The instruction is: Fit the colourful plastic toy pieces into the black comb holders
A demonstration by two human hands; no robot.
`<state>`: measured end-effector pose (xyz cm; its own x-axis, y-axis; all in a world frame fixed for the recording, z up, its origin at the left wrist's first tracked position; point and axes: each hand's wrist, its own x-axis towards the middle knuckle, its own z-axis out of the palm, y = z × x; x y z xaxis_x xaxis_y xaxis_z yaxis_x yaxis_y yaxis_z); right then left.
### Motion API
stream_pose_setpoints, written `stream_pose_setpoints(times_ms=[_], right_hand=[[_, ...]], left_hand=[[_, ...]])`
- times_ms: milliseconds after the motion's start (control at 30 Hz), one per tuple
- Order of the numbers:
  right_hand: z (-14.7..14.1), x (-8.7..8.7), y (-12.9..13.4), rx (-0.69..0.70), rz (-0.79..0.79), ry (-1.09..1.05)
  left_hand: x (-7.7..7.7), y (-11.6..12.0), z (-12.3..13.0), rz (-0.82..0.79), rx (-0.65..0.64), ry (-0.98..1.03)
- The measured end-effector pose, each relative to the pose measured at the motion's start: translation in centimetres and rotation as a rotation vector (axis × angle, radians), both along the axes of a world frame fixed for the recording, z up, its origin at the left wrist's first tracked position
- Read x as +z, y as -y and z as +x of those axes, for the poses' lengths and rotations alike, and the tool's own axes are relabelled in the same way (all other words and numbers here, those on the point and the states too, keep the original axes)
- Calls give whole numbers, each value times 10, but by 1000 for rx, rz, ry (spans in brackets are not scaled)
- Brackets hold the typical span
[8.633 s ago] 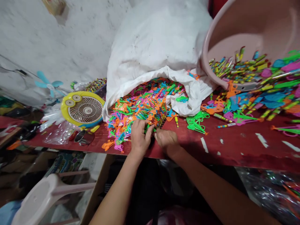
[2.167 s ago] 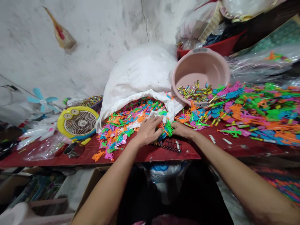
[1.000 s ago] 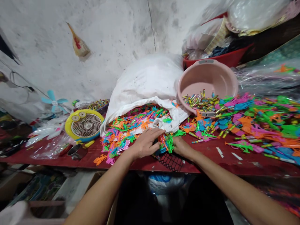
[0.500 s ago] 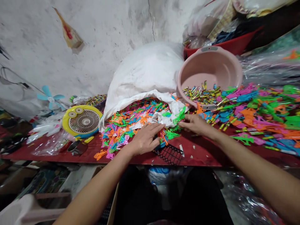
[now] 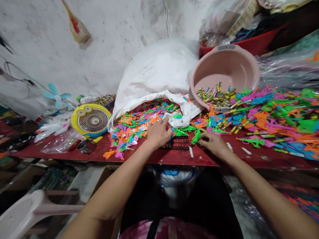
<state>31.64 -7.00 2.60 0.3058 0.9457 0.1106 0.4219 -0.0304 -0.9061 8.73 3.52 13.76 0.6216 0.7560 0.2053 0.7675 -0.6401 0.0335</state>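
Right of centre, the right hand [image 5: 214,145] pinches a slanting green piece [image 5: 196,136] left of its fingers, near the rack [image 5: 181,143]. The left hand's [image 5: 159,133] grip is hidden.

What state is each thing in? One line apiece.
White sack: open, colourful pieces spilling out.
Pink basin: partly filled with small tubes.
Green piece: held by the right hand.
Black grid: partly bare, partly hidden by the left hand.
Yellow fan: running or stopped, unclear.
Metal cup: contents unclear.
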Motion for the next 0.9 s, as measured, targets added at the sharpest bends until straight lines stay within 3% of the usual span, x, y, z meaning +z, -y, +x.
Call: stream_pose_setpoints(times_ms=[100, 300, 567, 767, 900], right_hand=[[-4, 4, 7, -48, 11, -80], [-30, 19, 13, -224, 80, 18], [-40, -14, -4, -137, 114, -33], [-44, -14, 4, -185, 58, -189], [-48, -14, 6, -241, 58, -140]], left_hand=[[2, -6, -5, -50, -38, 8], [6, -17, -21, -77, -244, 26], [-2, -18, -14, -23, -180, 23], [-4, -38, -27, -85, -258, 75], [-2, -63, -48, -189, -329, 145]])
